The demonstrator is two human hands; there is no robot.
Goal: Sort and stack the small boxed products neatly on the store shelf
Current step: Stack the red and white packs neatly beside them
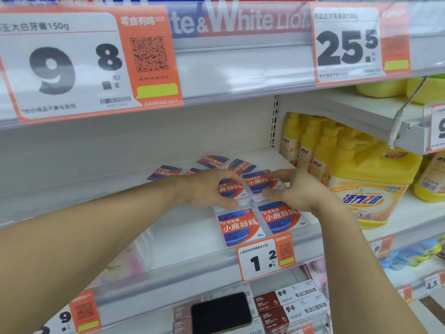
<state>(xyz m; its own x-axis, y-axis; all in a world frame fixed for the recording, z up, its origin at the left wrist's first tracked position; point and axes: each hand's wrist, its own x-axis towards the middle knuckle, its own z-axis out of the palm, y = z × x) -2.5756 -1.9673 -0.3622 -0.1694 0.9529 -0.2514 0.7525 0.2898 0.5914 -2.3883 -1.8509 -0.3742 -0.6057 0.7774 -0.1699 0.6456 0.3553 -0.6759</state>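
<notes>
Small clear floss boxes with red and blue labels lie flat on the white shelf [183, 237]. Two sit side by side at the front edge: a front left box [238, 226] and a front right box [280, 216]. Behind them my left hand [204, 189] grips a middle left box [232, 189], thumb at its front edge. My right hand [296, 191] pinches a middle right box [258, 182] between thumb and fingers. Several loose boxes [166, 172] lie askew further back, some turned upside down.
Yellow detergent bottles [310, 150] and a big yellow jug [370, 189] stand right of the upright. A price tag reading 1.2 [263, 259] hangs on the shelf edge. The shelf above overhangs closely. Below lie a black phone [220, 312] and brown boxes [272, 307].
</notes>
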